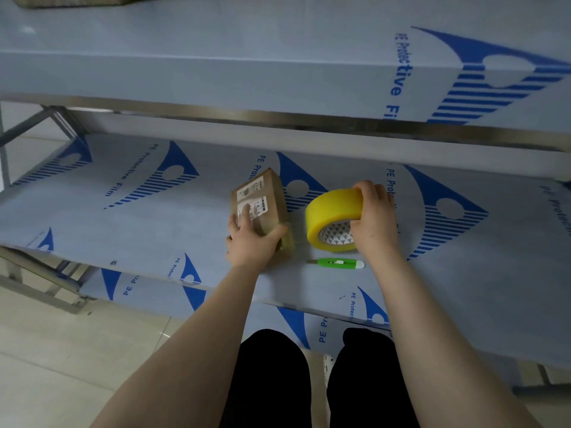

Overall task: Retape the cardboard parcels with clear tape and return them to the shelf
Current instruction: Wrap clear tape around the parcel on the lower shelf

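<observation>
- the small brown cardboard parcel (273, 193) with white labels sits on the film-covered metal shelf (148, 220), middle tier
- left hand (250, 239) has its grip clamped on it: fingers flat over the top label, thumb hooked round the near edge
- right hand (375, 217) has its grip wrapped round the fat yellowish tape roll (333, 211), which stands on edge just beside the parcel
- the green and white box cutter (338, 263) lies right in front of the roll

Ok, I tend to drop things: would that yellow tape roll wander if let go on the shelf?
Probably: the tape roll sits on its round edge, so it could roll along the smooth-looking shelf. It looks thickly wound, so likely stiff and heavy for its size.
</observation>
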